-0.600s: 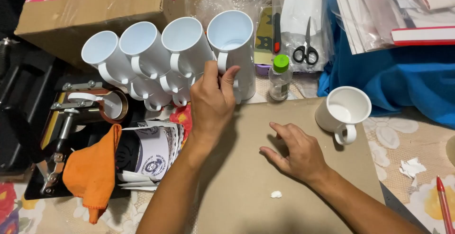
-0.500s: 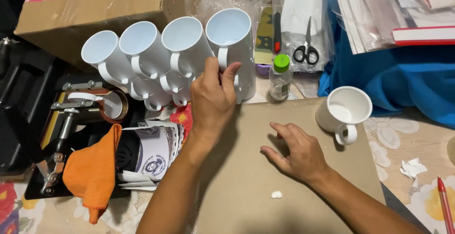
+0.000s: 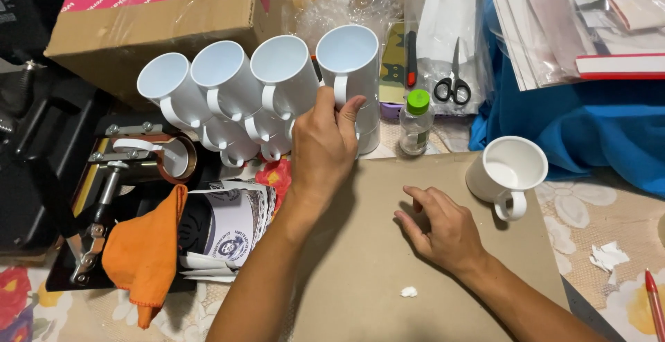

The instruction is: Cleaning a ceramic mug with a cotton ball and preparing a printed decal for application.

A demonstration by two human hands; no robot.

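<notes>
- White ceramic mug [image 3: 348,61], the rightmost of the stacked mugs [image 3: 228,86] lying on their sides, sits at the back of the bench in front of a cardboard box [image 3: 159,20].
- Left hand [image 3: 322,145] has its grip closed on that mug's handle, thumb against the loop.
- Right hand [image 3: 440,221] rests flat and empty, fingers spread, on the brown board [image 3: 360,259].
- Lone mug [image 3: 509,172] stands upright to the right; a small green-capped bottle [image 3: 417,122] and scissors [image 3: 452,86] lie just behind.
- To handle it well, I'd say hold the handle firmly and move the mug straight, so the neighbouring mugs stay undisturbed.
- Orange cloth [image 3: 142,252] drapes over a mug press [image 3: 135,158] at left.
</notes>
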